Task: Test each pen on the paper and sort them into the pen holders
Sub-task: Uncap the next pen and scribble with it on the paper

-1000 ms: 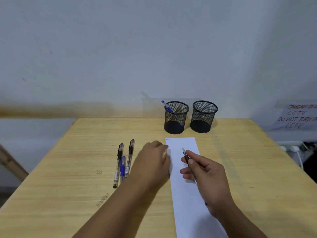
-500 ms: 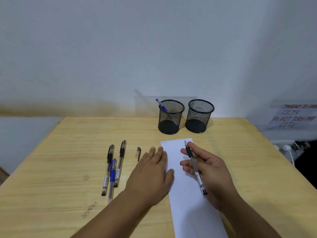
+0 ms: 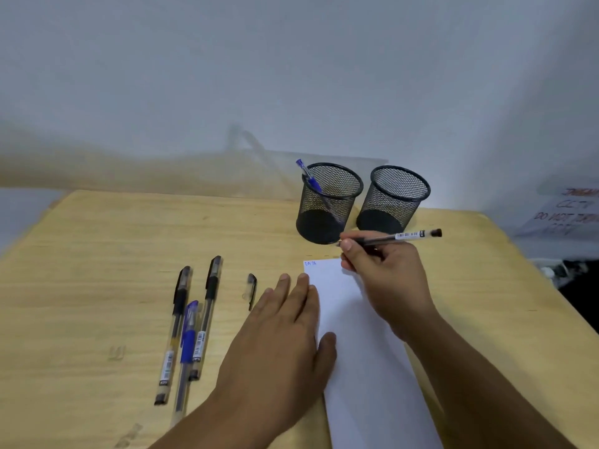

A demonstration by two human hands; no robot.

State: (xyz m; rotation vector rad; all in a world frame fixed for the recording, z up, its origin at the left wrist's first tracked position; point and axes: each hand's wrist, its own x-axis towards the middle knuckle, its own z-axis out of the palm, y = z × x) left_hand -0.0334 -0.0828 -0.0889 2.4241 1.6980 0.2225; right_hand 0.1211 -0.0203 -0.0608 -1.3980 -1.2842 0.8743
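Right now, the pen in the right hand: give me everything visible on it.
The pen is a slim clear-barrelled stick with a dark grip section, a white barcode label and a black end plug. It is uncapped; a cap lies apart on the table. The right hand pinches its grip, holding it nearly level above the far end of the paper, tip pointing left, in front of the pen holders. The tip is hidden by the fingers.

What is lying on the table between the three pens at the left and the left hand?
In the head view, a single loose pen cap lies between the three pens and the left hand, apart from both.
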